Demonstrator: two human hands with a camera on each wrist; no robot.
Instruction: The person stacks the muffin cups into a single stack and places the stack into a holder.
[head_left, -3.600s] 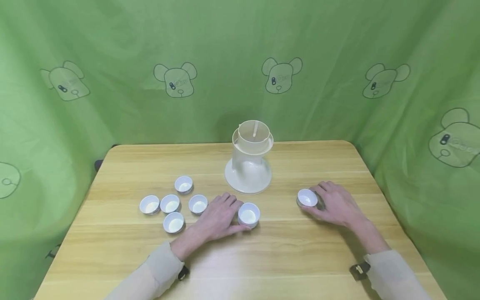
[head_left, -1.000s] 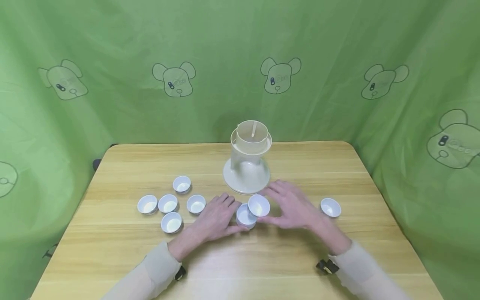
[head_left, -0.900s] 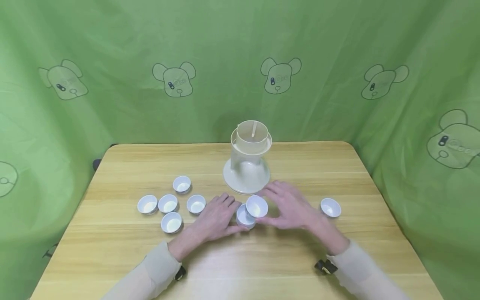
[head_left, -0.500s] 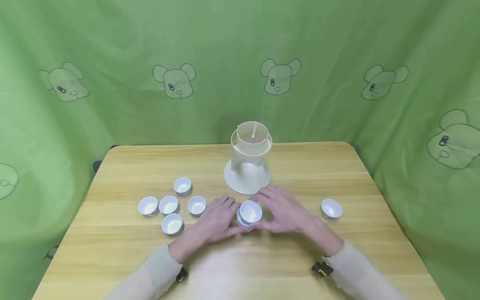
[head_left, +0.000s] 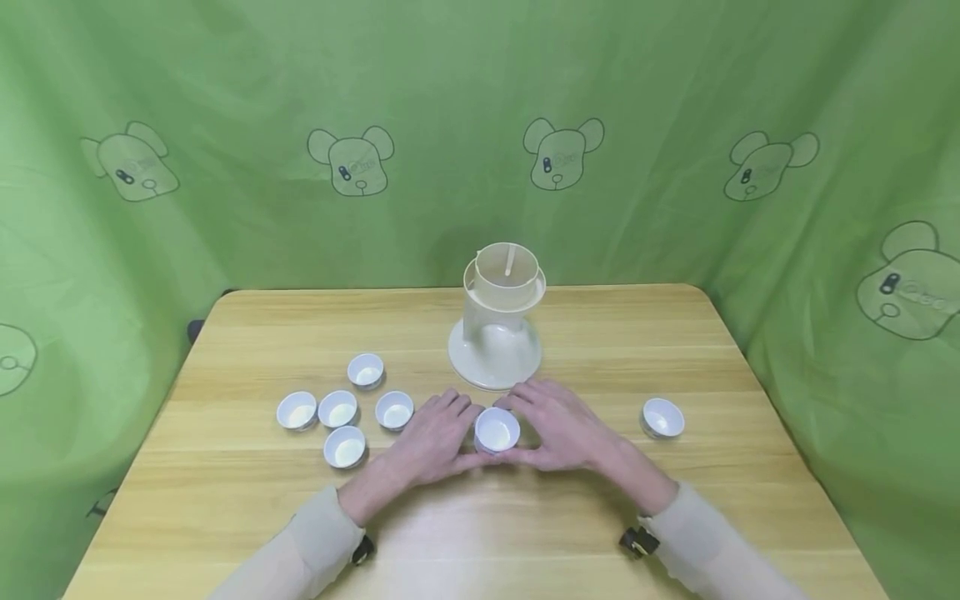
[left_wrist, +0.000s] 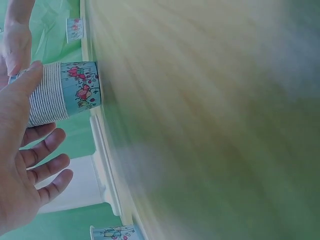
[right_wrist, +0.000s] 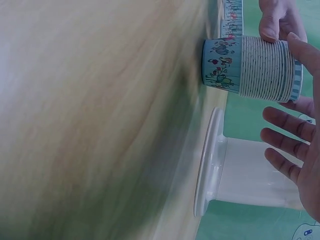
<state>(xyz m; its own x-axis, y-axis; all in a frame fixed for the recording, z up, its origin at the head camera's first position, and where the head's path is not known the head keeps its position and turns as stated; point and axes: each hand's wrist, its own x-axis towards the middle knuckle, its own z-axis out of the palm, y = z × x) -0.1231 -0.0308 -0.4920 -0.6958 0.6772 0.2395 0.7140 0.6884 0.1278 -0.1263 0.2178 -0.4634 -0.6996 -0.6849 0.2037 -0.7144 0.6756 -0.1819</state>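
Observation:
A tall nested stack of paper cups [head_left: 497, 430] stands upright on the table in front of me, its white inside facing up. In the left wrist view the stack's lowest cup [left_wrist: 81, 90] shows red fruit printed on light blue, below a long run of pale rims. My left hand [head_left: 438, 437] grips the upper stack from the left between thumb and index finger, the other fingers spread. From the right, my right hand [head_left: 558, 427] holds the topmost cup [right_wrist: 297, 82] the same way, with both thumbs meeting at the near side.
Several upright paper cups [head_left: 345, 447] are grouped left of my left hand. Another paper cup [head_left: 663, 417] stands alone at the right. Behind the stack rises a cream-white stand [head_left: 495, 358] with a round base and open cylinder on top. A green curtain [head_left: 450, 125] surrounds the wooden table [head_left: 487, 533].
My right hand has carried a cup leftward from the right side and lowered it onto the stack, where it now sits in line. The left hand has kept its grip there.

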